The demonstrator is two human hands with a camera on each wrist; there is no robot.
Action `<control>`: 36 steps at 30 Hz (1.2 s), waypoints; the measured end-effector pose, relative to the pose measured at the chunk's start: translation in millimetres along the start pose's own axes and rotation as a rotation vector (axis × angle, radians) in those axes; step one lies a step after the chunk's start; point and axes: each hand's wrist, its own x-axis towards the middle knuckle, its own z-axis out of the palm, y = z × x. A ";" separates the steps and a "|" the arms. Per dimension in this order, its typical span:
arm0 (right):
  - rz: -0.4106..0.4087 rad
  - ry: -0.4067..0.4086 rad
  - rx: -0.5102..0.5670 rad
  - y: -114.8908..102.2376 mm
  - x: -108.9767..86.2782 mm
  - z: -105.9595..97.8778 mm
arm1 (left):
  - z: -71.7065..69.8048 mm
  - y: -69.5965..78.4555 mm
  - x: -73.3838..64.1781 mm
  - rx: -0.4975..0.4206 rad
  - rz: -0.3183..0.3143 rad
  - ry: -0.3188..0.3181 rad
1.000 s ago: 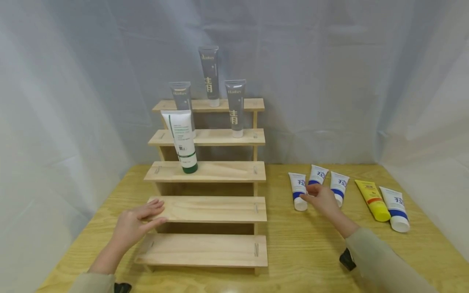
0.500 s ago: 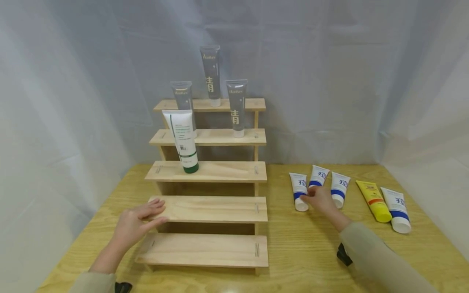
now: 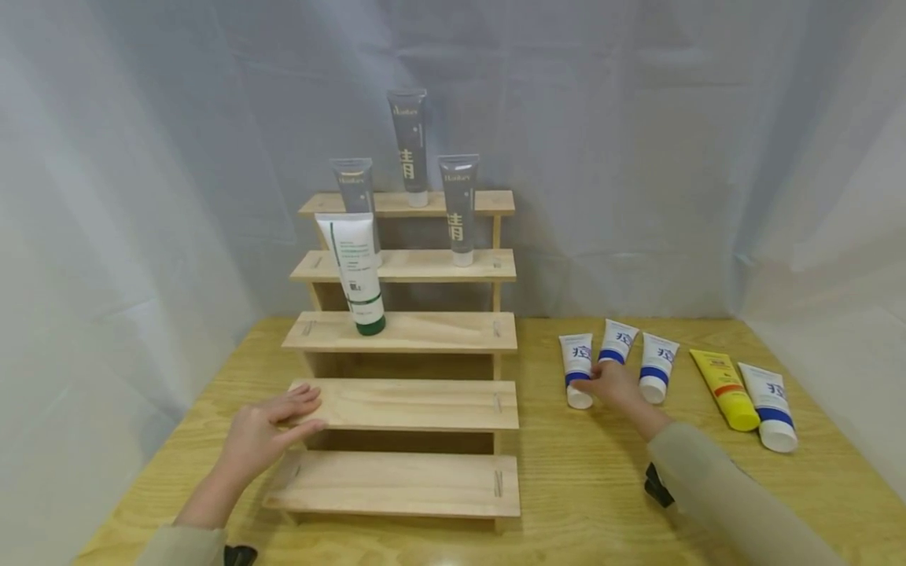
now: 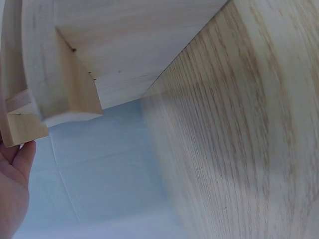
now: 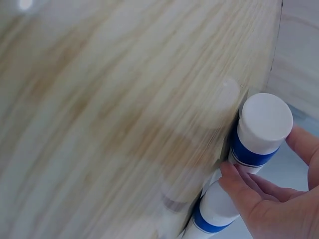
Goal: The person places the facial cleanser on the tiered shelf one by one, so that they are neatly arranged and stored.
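My left hand [image 3: 258, 436] rests at the left end of the second-lowest step of a wooden display rack [image 3: 410, 402]. Its fingers lie straight on the board, the thumb along the front edge. In the left wrist view, the left hand [image 4: 15, 184] touches the board's end. My right hand [image 3: 619, 389] pinches the leftmost white tube [image 3: 577, 360] near its blue band. The right wrist view has the thumb and fingers of the right hand [image 5: 284, 209] on opposite sides of that tube's white cap [image 5: 266, 117]. The tube lies on the table, its cap toward me.
Two white-and-blue tubes [image 3: 617, 339] [image 3: 658, 365] lie beside the right hand. A yellow tube [image 3: 723, 389] and another white tube [image 3: 767, 405] lie farther right. Upright on the rack stand a white-and-green tube [image 3: 356, 267] and several grey tubes [image 3: 458, 208]. A pale curtain [image 3: 616, 157] hangs behind.
My right hand has moved slightly left, its thumb and fingers coming onto the leftmost white tube. The left hand stays on the rack.
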 end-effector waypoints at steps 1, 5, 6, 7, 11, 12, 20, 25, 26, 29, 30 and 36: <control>0.005 -0.003 0.009 -0.7 0.5 0.3 | -0.5 1.0 0.5 0.002 -0.006 -0.003; 0.015 -0.005 0.021 -4.5 1.9 1.1 | -1.8 3.4 1.8 0.007 -0.022 -0.008; 0.019 -0.009 0.025 -5.6 2.1 1.2 | -1.9 3.5 2.0 0.007 -0.023 -0.009; 0.021 -0.012 0.024 -6.6 2.3 1.2 | -1.9 3.1 2.1 0.008 -0.021 -0.009; 0.049 -0.036 0.013 -9.8 3.6 2.0 | -1.3 1.6 1.9 0.007 -0.015 -0.006; 0.053 -0.041 0.012 -10.3 4.0 2.5 | -1.1 1.1 1.9 0.005 -0.015 -0.006; 0.025 -0.050 -0.003 -13.7 6.1 7.2 | -0.4 -0.2 2.0 0.004 -0.017 -0.010; 0.006 -0.040 0.017 -13.1 7.0 9.3 | 0.1 -1.2 1.8 0.000 -0.019 -0.007; 0.010 -0.044 0.032 -12.8 7.1 9.6 | 0.2 -1.3 1.7 0.000 -0.019 -0.008; 0.033 -0.061 0.077 -12.6 5.4 9.4 | 0.0 -1.1 1.3 0.001 -0.016 -0.006; 0.044 -0.066 0.090 -12.3 4.6 9.3 | -0.1 -0.8 1.1 0.001 -0.015 -0.006; 0.075 -0.068 0.134 -9.3 0.9 9.4 | -0.5 0.4 0.1 0.010 -0.003 -0.001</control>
